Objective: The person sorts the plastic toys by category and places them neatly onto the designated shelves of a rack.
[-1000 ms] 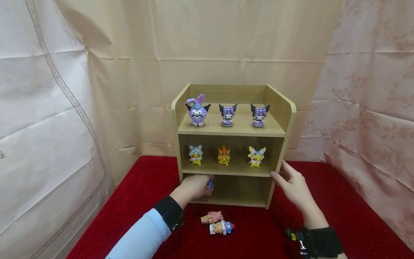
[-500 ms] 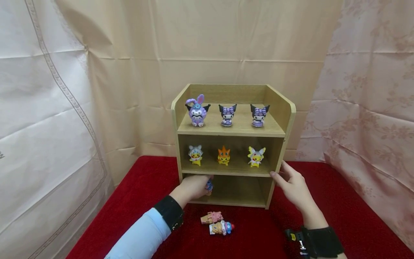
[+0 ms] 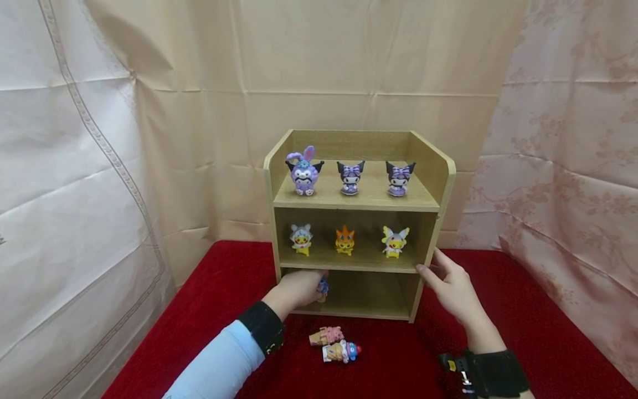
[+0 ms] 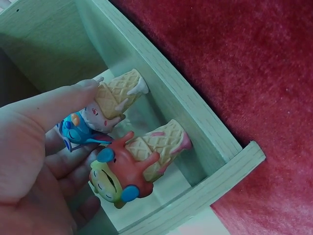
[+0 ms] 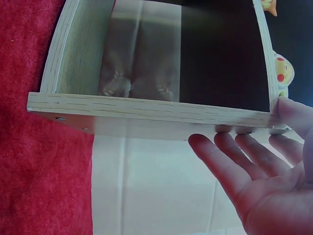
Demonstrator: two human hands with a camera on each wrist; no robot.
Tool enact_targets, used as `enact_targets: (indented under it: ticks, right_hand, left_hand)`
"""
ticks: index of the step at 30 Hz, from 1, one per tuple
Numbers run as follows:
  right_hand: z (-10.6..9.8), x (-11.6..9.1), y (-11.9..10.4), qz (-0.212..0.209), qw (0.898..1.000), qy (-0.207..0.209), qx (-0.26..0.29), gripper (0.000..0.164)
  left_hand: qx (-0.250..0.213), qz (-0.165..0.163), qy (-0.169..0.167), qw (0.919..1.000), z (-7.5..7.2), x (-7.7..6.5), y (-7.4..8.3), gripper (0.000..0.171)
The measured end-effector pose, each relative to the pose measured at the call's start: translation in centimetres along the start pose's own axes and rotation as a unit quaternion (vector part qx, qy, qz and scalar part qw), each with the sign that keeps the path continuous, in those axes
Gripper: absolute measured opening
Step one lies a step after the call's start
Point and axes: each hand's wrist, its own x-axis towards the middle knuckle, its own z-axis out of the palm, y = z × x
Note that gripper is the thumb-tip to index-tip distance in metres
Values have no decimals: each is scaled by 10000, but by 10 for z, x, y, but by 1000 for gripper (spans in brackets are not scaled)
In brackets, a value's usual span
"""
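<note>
My left hand (image 3: 299, 288) reaches into the bottom compartment of a wooden shelf (image 3: 359, 207). Between thumb and fingers it pinches a blue figurine (image 4: 78, 128) on a waffle-cone base. Close beside that, near the side panel, is a red figurine (image 4: 128, 169) with a yellow face and a cone base; in the head view the hand hides it. My right hand (image 3: 456, 288) holds the shelf's right side panel, thumb at the front edge and fingers against the outer face (image 5: 244, 156). On the red cloth in front lie a pink cone figurine (image 3: 327, 335) and a blue-and-white one (image 3: 341, 351).
Three purple figurines, one of them bunny-eared (image 3: 304, 174), stand on the top level. The middle level carries a grey-hooded yellow figurine (image 3: 301, 239), an orange-hooded one (image 3: 345, 240) and a white-hooded one (image 3: 395, 241). Curtains (image 3: 349, 66) hang behind the red-covered table (image 3: 224, 288).
The blue figurine shifts and turns slightly in my left hand, which stays in the bottom compartment. My right hand keeps its place on the side panel.
</note>
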Motion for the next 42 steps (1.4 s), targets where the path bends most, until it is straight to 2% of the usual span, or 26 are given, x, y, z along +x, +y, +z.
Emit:
enact_targets:
  ticks: [4,7,13,18,22,28,32,36,42]
  right_hand:
    - [0,0,-2,-4,10000,-8,4,59]
    - [-2,-3,-20,1,10000,-21,-13,57]
    - [-2,-3,-22,12,10000,-21,-47,56]
    - [-1,-1,-15,-13,10000,-17,-24,57]
    - [1,2,4,0,10000,-18,24,58]
    - [3,4,24,93,10000,-20,18,60]
    - [2,4,26,96,9999,-9,67,60]
    - [2,4,25,98,9999,-11,45,60]
    - [2,3,20,122,9998,-13,132,59]
  left_hand:
    - [37,33,18,10000,-1,-1,0,48]
    - [42,43,23,10000,-1,-2,0,48]
    - [29,143,119,9998,-1,-4,-1,52]
    - [76,358,351,9987,-2,-9,-1,54]
    - [285,588,582,9962,-4,-17,1,56]
    - [380,724,508,9954,-9,-34,3,61]
    - [291,945,542,9936,-14,-45,4,62]
    - [240,1163,713,9904,-19,-54,3,60]
    - [70,1352,834,9873,-25,-66,1,59]
